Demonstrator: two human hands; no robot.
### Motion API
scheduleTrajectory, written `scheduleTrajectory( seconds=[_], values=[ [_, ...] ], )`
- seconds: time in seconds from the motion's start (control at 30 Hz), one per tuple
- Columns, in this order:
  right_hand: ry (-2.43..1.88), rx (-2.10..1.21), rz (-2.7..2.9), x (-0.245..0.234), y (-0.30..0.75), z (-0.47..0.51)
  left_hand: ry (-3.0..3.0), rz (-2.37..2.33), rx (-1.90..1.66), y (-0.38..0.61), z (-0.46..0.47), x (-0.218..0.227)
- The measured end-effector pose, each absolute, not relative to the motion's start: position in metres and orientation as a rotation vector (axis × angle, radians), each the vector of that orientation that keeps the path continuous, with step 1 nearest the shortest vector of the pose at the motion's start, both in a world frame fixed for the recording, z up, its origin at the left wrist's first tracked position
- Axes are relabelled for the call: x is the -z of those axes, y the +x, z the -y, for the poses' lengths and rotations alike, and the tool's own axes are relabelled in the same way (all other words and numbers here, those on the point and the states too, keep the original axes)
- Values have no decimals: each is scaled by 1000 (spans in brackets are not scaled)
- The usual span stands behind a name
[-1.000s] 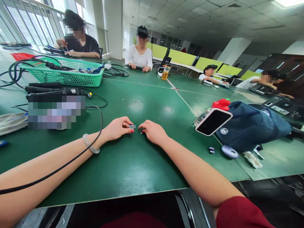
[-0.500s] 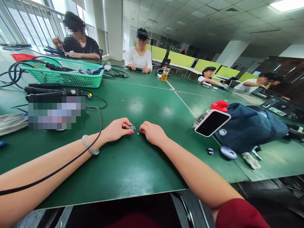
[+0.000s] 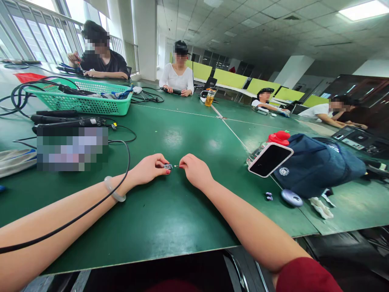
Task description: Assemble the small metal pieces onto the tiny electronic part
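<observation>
My left hand [image 3: 149,168] rests on the green table [image 3: 170,211] with its fingers pinched on a tiny dark circuit part [image 3: 167,166]. A pale bangle sits on that wrist. My right hand [image 3: 194,170] lies just to the right, fingers curled into a pinch on a thin metal pin [image 3: 176,166] whose tip points at the circuit part. The two hands are a few centimetres apart. A black cable crosses my left forearm.
A green basket [image 3: 80,101] with tools and black cables stands far left. A phone [image 3: 270,159] leans on a red-capped bottle beside a blue bag [image 3: 319,164] at right; a small disc [image 3: 291,197] lies nearby. Several people sit at the far side.
My right hand has shifted its grip so the thin pin now shows between the hands, pointing at the circuit part. The left hand has stayed put. The camera view tilted slightly.
</observation>
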State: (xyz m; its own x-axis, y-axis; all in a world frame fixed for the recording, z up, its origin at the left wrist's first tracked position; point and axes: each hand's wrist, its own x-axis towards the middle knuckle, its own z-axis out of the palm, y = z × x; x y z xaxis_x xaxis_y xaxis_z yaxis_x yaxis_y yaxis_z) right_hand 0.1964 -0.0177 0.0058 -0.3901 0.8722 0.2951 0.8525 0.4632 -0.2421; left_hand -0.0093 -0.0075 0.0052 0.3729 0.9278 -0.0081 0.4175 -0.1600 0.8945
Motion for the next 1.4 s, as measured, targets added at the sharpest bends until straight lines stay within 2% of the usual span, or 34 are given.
scheduleTrajectory(
  seconds=[0.53, 0.87, 1.23, 1.4],
  values=[
    [-1327, 74, 2421, -6, 181, 29, 1735, -1134, -714, -4, 12, -9],
    [-1370, -75, 2331, -10, 184, 33, 1677, -1160, -778, -5, 10, -8],
    [-1371, 20, 2293, 2, 170, 32, 1446, -1034, -758, -1, 15, -14],
    [-1347, -78, 2272, 7, 173, 27, 1428, -1117, -784, -10, 3, -9]
  ],
)
